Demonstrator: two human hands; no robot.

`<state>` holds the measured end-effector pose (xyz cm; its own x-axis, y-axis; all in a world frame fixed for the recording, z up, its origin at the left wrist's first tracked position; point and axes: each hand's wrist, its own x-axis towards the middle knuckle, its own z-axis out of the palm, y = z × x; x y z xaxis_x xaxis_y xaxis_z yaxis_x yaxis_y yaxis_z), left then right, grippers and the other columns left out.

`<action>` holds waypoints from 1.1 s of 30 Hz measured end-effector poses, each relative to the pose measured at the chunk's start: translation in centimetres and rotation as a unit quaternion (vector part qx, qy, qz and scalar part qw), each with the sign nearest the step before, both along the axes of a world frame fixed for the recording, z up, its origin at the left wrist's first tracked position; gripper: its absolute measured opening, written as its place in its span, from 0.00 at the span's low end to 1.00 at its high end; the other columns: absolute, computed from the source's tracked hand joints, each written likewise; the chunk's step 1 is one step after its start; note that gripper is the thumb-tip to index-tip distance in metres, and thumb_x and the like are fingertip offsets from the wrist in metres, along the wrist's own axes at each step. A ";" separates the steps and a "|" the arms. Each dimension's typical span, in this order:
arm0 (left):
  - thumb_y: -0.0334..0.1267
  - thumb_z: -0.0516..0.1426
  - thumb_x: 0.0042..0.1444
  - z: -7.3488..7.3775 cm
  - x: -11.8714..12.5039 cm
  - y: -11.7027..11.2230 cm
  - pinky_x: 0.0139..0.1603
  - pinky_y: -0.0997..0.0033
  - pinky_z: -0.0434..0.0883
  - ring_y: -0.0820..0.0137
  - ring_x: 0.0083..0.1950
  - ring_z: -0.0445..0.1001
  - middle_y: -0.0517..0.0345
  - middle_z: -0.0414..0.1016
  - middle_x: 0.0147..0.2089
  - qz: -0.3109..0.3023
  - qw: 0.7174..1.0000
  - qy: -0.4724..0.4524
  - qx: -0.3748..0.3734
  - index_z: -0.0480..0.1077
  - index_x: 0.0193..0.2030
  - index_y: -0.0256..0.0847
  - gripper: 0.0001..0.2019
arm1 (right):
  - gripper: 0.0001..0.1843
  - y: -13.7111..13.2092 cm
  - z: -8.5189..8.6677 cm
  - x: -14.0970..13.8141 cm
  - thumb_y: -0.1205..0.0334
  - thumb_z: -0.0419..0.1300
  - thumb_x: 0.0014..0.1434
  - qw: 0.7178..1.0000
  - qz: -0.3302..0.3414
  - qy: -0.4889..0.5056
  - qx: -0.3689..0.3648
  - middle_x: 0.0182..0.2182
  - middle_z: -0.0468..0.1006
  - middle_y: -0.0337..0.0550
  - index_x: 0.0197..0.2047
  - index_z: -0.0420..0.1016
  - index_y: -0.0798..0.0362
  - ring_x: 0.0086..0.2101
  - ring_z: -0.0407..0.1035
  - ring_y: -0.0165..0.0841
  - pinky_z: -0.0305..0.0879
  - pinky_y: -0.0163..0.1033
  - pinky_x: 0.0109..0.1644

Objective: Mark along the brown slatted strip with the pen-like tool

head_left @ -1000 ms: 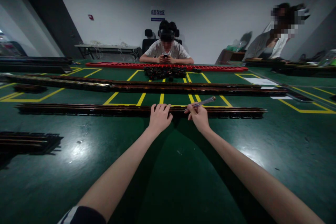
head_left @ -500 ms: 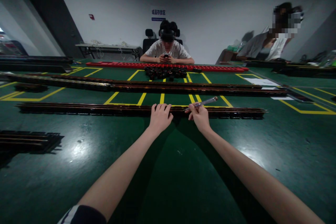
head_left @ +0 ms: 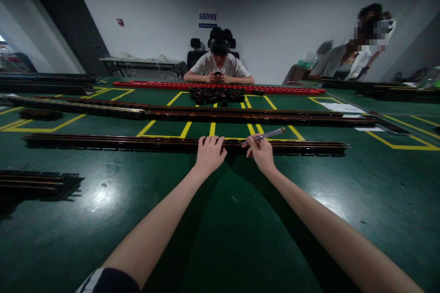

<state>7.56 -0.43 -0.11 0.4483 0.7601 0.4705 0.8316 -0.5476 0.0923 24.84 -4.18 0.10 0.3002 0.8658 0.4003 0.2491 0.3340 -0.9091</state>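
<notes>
A long dark rail [head_left: 113, 143] lies across the green table in front of me. My left hand [head_left: 209, 153] rests on top of it near the middle, fingers laid flat and slightly spread over the rail. Just to the right, my right hand [head_left: 261, 152] is closed in a pinch round a thin clear-handled screwdriver [head_left: 268, 134], whose handle points up and to the right while its tip is down at the rail, hidden by my fingers.
More long dark rails [head_left: 240, 116] lie further back, a red rail [head_left: 220, 86] beyond them, with a pile of small black parts [head_left: 216, 95]. A short stack of rails [head_left: 34, 185] sits at the left. One person sits opposite; another stands at the far right.
My hands and the screwdriver have stayed in place. The person standing at the far right has lowered a raised arm and leaned slightly.
</notes>
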 end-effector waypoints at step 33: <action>0.37 0.45 0.62 0.0 0.3 -0.3 0.63 0.47 0.58 0.57 0.57 0.67 0.44 0.73 0.54 0.016 1.000 0.007 0.003 0.68 0.57 0.37 0.19 | 0.24 -0.2 0.2 -0.2 0.38 0.57 0.55 1.000 0.015 -0.007 -0.001 0.25 0.76 0.39 0.33 0.65 0.53 0.16 0.65 0.25 0.62 0.31 0.18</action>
